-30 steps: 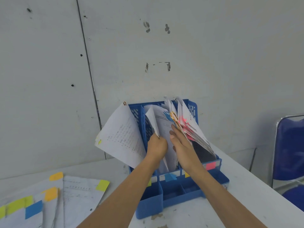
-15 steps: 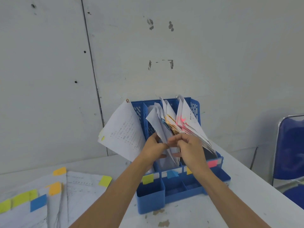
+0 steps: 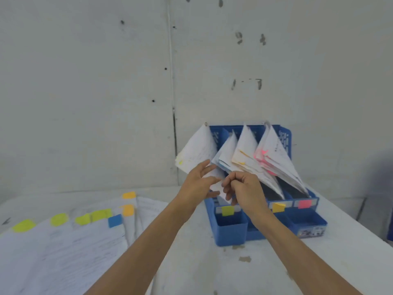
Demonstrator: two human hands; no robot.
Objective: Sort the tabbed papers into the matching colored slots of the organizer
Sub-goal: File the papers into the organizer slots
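A blue organizer [image 3: 231, 233] stands on the white table against the wall, with yellow [image 3: 228, 210], orange [image 3: 278, 207] and pink [image 3: 304, 203] slot labels in view. White papers lean in every slot: a yellow-tabbed sheet [image 3: 196, 152], blue-tabbed sheets [image 3: 226, 155], orange-tabbed sheets [image 3: 247, 154] and pink-tabbed sheets [image 3: 276, 154]. My left hand [image 3: 196, 184] has its fingers spread against the lower edge of the papers in the left slots. My right hand [image 3: 244, 188] is curled in front of the blue slot, fingertips at a paper edge; whether it grips is unclear.
A spread of loose tabbed papers [image 3: 63, 241] lies on the table at left, with yellow-green, blue and orange tabs. A dark blue chair edge shows at the far right. Bare table [image 3: 244, 273] lies in front of the organizer.
Both hands have drawn back and down out of the slots toward the organizer's front. The papers have settled into separate fans. The view has shifted left, showing more loose papers.
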